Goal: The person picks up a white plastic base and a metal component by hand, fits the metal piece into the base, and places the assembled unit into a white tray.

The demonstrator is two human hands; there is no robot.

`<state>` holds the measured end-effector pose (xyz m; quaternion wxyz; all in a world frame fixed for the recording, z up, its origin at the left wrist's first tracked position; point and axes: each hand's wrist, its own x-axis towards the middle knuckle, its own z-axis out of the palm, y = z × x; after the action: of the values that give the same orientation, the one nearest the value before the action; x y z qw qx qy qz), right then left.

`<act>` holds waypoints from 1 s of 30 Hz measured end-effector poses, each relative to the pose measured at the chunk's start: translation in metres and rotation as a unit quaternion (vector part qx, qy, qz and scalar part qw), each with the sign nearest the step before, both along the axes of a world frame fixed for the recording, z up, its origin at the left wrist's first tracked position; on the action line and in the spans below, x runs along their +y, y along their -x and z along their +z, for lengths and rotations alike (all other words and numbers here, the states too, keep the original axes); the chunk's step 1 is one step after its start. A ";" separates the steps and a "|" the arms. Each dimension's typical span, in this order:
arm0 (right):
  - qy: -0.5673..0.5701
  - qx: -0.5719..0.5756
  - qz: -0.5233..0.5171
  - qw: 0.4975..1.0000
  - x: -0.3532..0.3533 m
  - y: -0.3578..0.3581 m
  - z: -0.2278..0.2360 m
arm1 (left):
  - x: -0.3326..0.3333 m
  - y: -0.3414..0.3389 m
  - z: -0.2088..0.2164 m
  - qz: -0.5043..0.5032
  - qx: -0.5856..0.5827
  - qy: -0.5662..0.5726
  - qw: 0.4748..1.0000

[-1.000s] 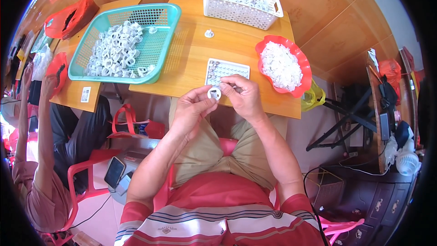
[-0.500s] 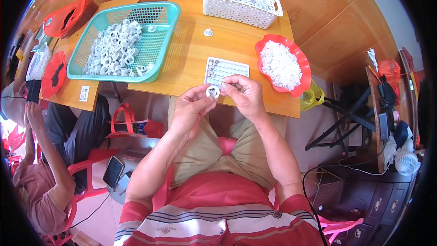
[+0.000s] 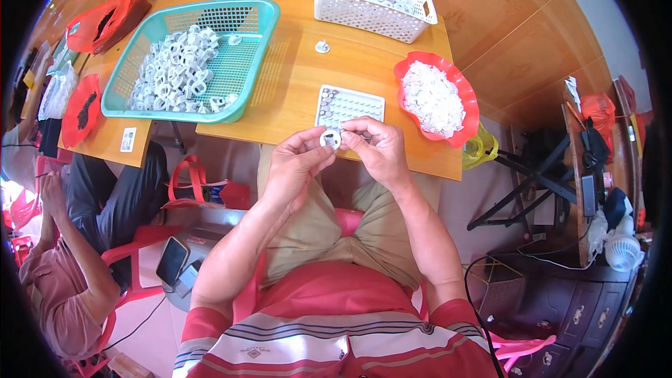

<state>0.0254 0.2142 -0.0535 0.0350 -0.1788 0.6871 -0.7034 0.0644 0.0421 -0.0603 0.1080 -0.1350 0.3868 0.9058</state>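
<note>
I am seeing the left hand pinching a round white plastic part with a dark opening between thumb and fingertips, just beyond the table's near edge. The right hand is bending its thumb and index finger almost together at the part's right edge; whether they are gripping anything I cannot tell. Both hands are keeping nearly the same pose as a second ago. Ahead of them, a white plastic tray of small round silver pieces is lying unmoved on the yellow-brown wooden table. The clearest change I am noticing is at far left: the co-worker's hands, earlier reaching up at the red dish with dark contents, are now staying lower, below the table edge.
</note>
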 end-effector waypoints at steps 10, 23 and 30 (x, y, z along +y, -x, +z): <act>-0.068 0.064 -0.027 0.995 0.001 -0.004 0.004 | 0.002 -0.001 0.002 0.000 0.006 0.008 1.000; -0.160 0.181 -0.068 0.968 -0.006 -0.008 0.004 | 0.004 -0.002 0.000 0.000 0.026 0.042 0.999; -0.210 0.265 -0.099 0.936 -0.010 -0.008 0.006 | 0.006 -0.003 -0.003 0.003 0.024 0.049 0.998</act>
<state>0.0338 0.2046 -0.0478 -0.1814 -0.2780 0.8178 -0.4702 0.0676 0.0484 -0.0634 0.0896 -0.1191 0.4330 0.8890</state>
